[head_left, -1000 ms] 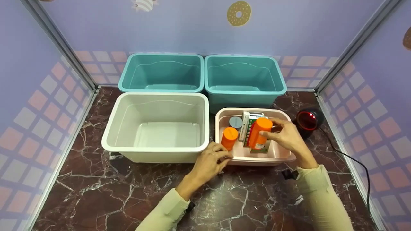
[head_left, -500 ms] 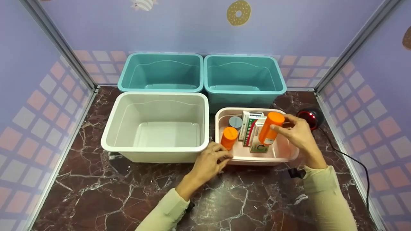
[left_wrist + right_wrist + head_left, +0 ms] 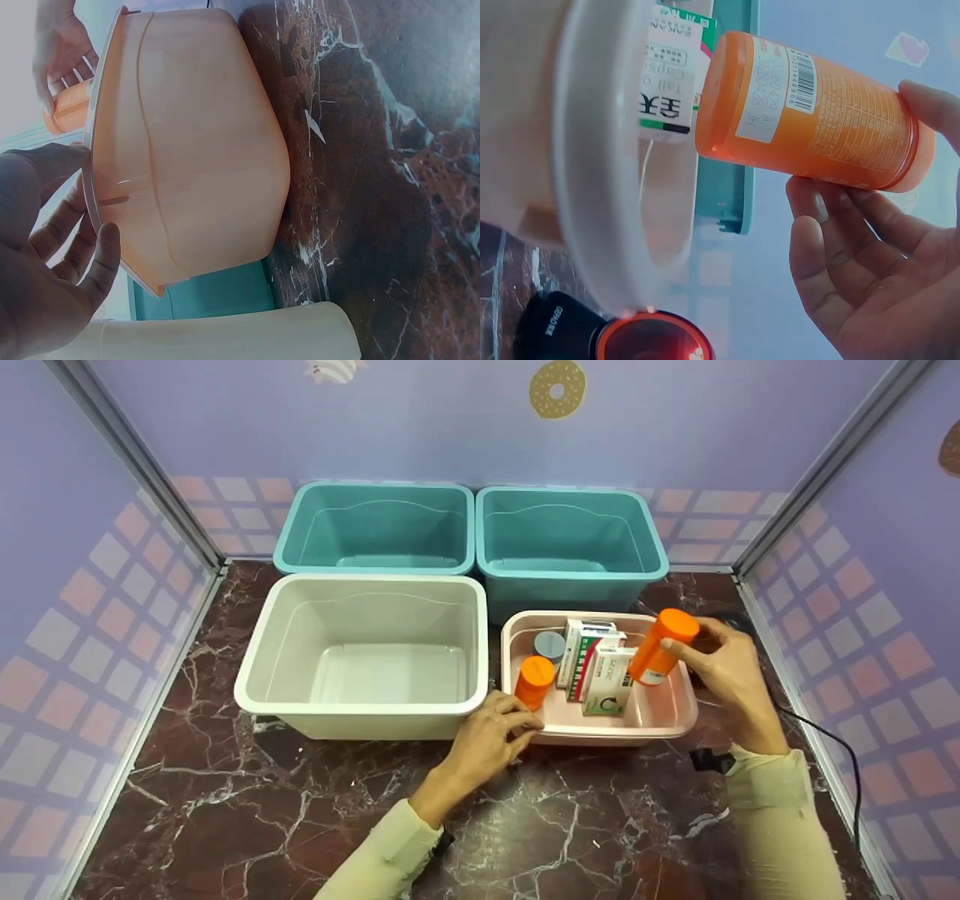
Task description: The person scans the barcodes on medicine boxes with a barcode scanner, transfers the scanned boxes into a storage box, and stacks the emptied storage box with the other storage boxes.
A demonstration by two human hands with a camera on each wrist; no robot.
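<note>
My right hand [image 3: 731, 671] holds an orange bottle [image 3: 665, 646] with an orange cap, tilted over the right side of the pink bin [image 3: 686, 712]. In the right wrist view, the bottle [image 3: 817, 112] shows a printed label and barcode, thumb on one side and fingers on the other. At the bin's front left corner, my left hand [image 3: 484, 742] pinches the rim; the left wrist view has its fingers [image 3: 101, 270] at the bin's edge. Inside the bin stand a second orange bottle [image 3: 535, 682], a grey-capped container [image 3: 550, 645] and several medicine boxes [image 3: 609, 682].
A white bin [image 3: 360, 712] stands left of the pink one. Behind them are two teal bins, left [image 3: 375, 570] and right [image 3: 570, 585]. A black scanner [image 3: 649, 337] with a red glow and a cable [image 3: 825, 735] sits on the right. Walls enclose three sides.
My right hand has lifted the orange bottle and carried it rightward, away from the medicine boxes, exposing the front box. The left hand stays at the pink bin's corner.
</note>
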